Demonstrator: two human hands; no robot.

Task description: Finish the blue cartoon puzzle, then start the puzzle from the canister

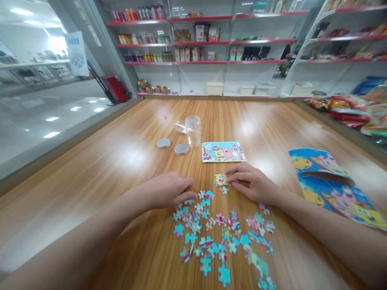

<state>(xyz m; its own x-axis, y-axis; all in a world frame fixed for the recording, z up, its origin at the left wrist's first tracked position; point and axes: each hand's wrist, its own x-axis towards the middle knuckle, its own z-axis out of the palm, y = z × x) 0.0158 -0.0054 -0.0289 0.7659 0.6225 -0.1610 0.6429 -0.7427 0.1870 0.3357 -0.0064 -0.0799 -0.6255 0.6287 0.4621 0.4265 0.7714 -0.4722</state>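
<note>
My right hand [252, 181] rests at the right edge of a small joined puzzle section [220, 179] with a yellow cartoon face. Its fingers are stretched and apart, their tips touching that section. Just below lies a single puzzle piece [224, 189]. My left hand [175, 189] is at the upper left of the loose puzzle pieces [205, 241], fingers curled, thumb and index finger close together over a few pieces. Whatever they pinch, if anything, is hidden. Beyond the hands a picture card [224, 152] with cartoon figures lies flat.
Two silver lids [163, 143] lie left of an upright clear jar [193, 131]; another clear jar [180, 126] lies on its side behind. Blue printed sheets [335, 185] are at the right. Stocked shelves [199, 42] stand past the wooden table [136, 157]; snack bags [347, 108] sit beyond its right edge.
</note>
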